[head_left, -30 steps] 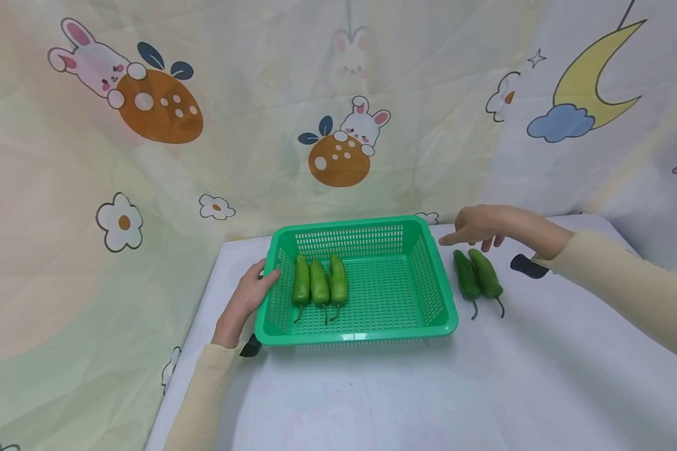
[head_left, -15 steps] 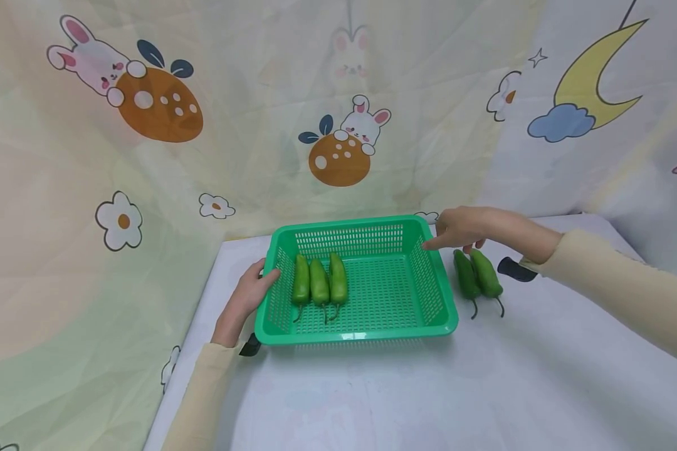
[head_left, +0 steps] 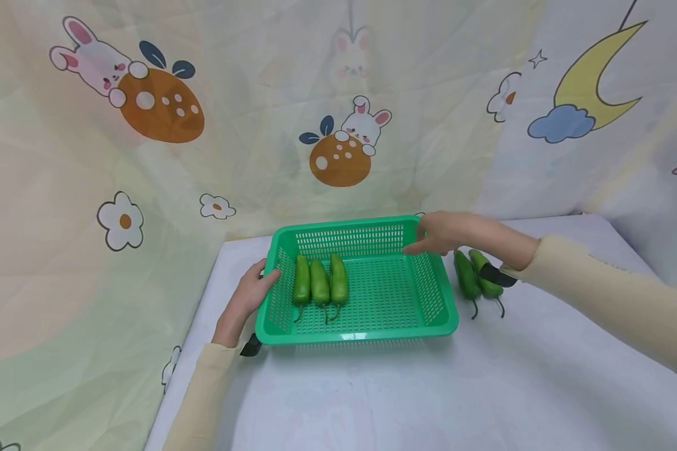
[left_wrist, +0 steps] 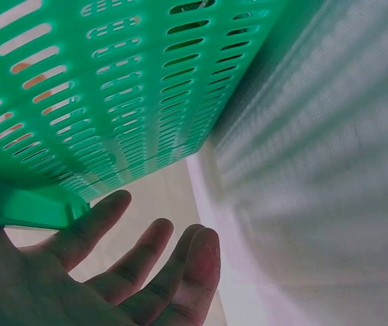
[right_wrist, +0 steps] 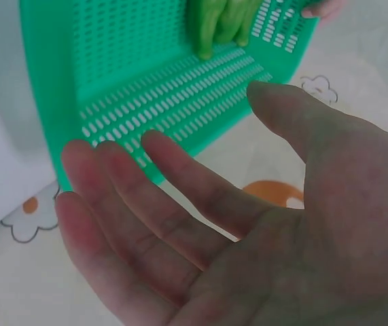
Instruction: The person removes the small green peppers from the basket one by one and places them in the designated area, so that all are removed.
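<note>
Left grip (head_left: 251, 291) apparently holds basket (head_left: 355, 337); right grip (head_left: 441, 232) near its corner.

1. Head: above the table (head_left: 372, 401), facing forward and down, far enough back for the whole green basket (head_left: 378, 291)
2. Left wrist: close, looking past the left hand (head_left: 251, 291) along the basket's slotted outside
3. Right wrist: close, looking over the right hand (head_left: 442, 232) into the basket, sharing its peppers (head_left: 319, 285) with the head view

White table (head_left: 383, 401), perhaps cloth-covered, green basket (head_left: 355, 338) on it, two green peppers (head_left: 466, 275) just beside.
</note>
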`<state>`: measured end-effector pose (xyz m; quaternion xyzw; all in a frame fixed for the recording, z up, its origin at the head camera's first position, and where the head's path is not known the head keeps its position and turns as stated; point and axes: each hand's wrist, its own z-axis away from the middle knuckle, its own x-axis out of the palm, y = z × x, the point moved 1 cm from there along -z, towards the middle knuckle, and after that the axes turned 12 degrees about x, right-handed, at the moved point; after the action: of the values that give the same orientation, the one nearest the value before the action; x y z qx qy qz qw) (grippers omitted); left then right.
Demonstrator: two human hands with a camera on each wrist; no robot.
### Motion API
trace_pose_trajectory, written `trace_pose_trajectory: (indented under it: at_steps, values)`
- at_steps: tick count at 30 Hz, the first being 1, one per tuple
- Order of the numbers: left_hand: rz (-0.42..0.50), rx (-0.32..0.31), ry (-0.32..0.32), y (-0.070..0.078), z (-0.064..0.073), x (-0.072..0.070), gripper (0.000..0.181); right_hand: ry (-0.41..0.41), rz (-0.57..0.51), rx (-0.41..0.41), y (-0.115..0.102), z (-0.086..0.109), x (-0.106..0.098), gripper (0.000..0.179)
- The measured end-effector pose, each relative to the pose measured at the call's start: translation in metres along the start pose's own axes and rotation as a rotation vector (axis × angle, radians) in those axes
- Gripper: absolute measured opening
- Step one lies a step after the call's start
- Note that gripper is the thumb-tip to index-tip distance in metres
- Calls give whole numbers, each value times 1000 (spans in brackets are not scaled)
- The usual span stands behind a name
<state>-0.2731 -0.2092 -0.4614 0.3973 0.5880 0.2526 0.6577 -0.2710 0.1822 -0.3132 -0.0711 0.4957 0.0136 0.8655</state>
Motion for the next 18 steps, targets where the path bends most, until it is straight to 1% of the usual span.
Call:
trace_pose_trajectory:
  at_steps: [6, 9, 14, 16, 18]
  values:
    - [3, -8, -2, -1, -1, 1, 54, 20, -6, -49, -13, -2, 9, 57]
    - [-4, -6, -8, -2, -1, 1, 54, 41, -16, -71, -19, -7, 16, 53]
    - [-12, -1, -1, -2, -1, 0, 53, 109, -50, -78, -31, -19, 28, 52]
    - [-8, 2, 1, -1, 0, -1, 53, 118, -73, -76, -35, -23, 32, 54]
    - [1, 1, -1, 0, -1, 0, 53, 110, -91, -74, -38, -27, 36, 56]
